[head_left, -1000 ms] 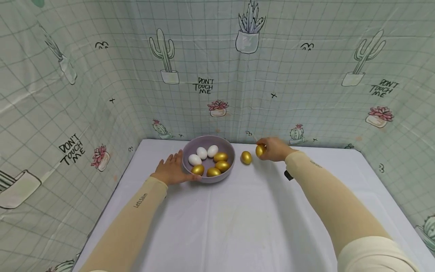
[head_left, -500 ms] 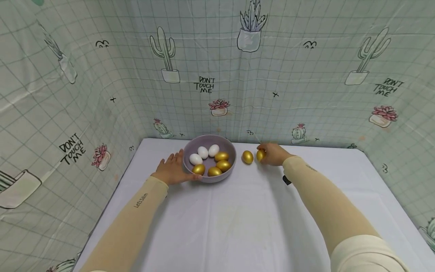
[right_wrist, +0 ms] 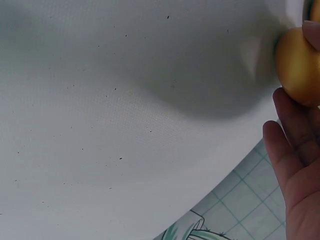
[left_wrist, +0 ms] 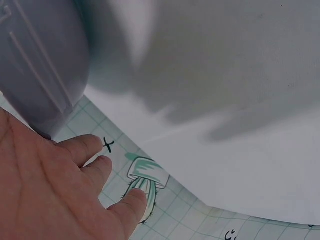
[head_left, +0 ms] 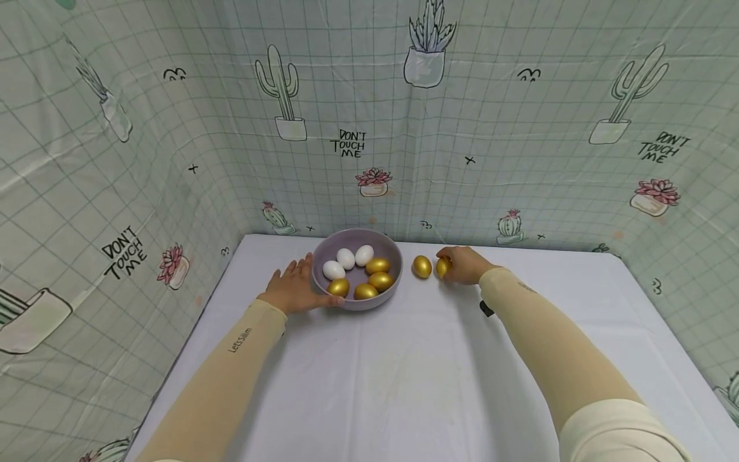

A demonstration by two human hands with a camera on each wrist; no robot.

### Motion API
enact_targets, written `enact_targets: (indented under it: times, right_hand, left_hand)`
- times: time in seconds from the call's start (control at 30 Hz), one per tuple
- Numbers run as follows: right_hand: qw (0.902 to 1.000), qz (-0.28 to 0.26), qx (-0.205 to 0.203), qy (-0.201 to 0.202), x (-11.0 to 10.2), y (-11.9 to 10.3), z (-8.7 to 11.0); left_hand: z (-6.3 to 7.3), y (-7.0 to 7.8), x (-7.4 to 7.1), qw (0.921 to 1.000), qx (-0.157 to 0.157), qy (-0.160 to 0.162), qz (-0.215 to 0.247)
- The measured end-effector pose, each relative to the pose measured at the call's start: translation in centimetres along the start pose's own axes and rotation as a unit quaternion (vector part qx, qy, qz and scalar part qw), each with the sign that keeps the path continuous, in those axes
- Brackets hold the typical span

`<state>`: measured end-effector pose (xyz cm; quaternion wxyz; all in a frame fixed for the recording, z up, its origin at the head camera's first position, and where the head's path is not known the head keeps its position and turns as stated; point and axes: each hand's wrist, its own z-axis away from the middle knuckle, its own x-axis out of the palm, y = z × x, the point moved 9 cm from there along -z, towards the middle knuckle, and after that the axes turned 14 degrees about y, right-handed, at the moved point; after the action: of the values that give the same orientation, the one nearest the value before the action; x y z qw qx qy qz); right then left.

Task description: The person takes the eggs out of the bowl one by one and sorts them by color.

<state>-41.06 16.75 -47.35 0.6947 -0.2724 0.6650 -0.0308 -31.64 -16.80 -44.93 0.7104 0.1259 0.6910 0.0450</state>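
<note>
A mauve bowl [head_left: 356, 303] stands on the white table, with several golden eggs [head_left: 365, 292] and three white eggs [head_left: 345, 258] inside. My left hand [head_left: 294, 289] rests against the bowl's left side, fingers spread and thumb along the front rim. In the left wrist view the bowl wall [left_wrist: 45, 60] is above the straightened fingers [left_wrist: 82, 148]. Right of the bowl lies a loose golden egg [head_left: 422, 267]. Just beyond it my right hand [head_left: 464, 264] pinches another golden egg [head_left: 443, 267]. The right wrist view shows this golden egg [right_wrist: 297, 67] between thumb and fingers, close over the table.
The white table [head_left: 398, 385] ends at the back against a gridded cloth [head_left: 375, 96] printed with cacti, which also hangs on both sides. A small black object [head_left: 487, 308] shows under the right wrist.
My right hand has come down and slightly toward me with the golden egg, now level with the loose one. The left hand stays at the bowl; the head view has shifted slightly.
</note>
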Motion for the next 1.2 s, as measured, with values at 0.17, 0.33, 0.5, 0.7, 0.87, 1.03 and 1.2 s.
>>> enact_targets:
  times: [0.17, 0.33, 0.5, 0.7, 0.87, 1.03, 1.2]
  right_hand:
    - [1.0, 0.003, 0.006, -0.002, 0.1, 0.21, -0.06]
    - [1.0, 0.004, 0.005, -0.001, 0.09, 0.22, 0.01]
    - [0.9999, 0.004, 0.01, -0.002, -0.01, 0.27, 0.11]
    - [0.9998, -0.002, 0.018, -0.011, -0.08, 0.46, 0.19]
    - [0.9999, 0.0, 0.01, -0.011, -0.14, 0.5, 0.18]
    - [0.9999, 0.0, 0.005, -0.015, -0.2, 0.51, 0.15]
    - [0.9999, 0.001, -0.01, -0.01, -0.57, 0.38, 0.18]
  left_hand:
    - [0.01, 0.0, 0.01, 1.0, -0.002, -0.002, 0.001]
    - [-0.05, -0.05, 0.07, 1.0, -0.002, -0.001, 0.002]
    - [0.0, -0.06, 0.09, 1.0, -0.004, -0.003, 0.002]
    - [0.08, -0.06, 0.13, 1.0, -0.004, -0.006, 0.003]
    - [0.09, -0.03, 0.16, 1.0, -0.003, -0.005, 0.004]
    - [0.06, -0.05, 0.22, 1.0, -0.004, -0.007, 0.005]
    - [0.05, -0.11, 0.23, 0.9999, -0.006, -0.01, 0.004]
